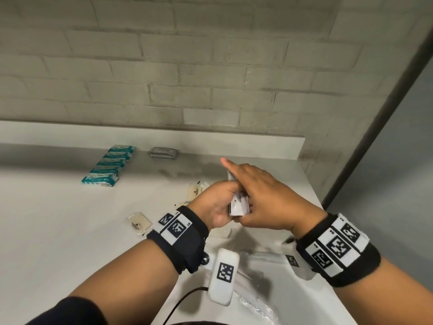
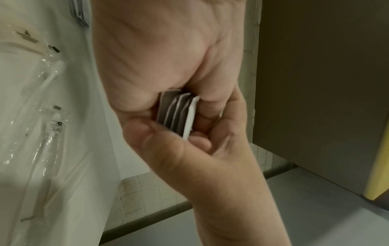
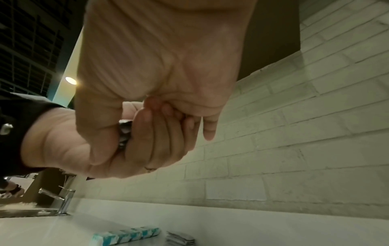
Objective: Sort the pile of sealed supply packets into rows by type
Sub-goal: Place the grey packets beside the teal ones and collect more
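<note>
White counter (image 1: 58, 231) under your hands, brick wall (image 1: 210, 66) behind. Row of five teal packets (image 1: 110, 165) at counter's back left; grey packet stack (image 1: 163, 152) just right of it. Cream packets (image 1: 138, 223) loose near your left wrist, clear wrapped swabs (image 2: 52, 116) near front edge. Your left hand (image 1: 219, 202) curls round small stack of white sachets (image 1: 239, 205), held above counter. Your right hand (image 1: 260, 195) pinches same stack, index finger straight.

Head cam looks down at counter (image 1: 70, 231); wrist cams close, palm-side, sharing it.
</note>
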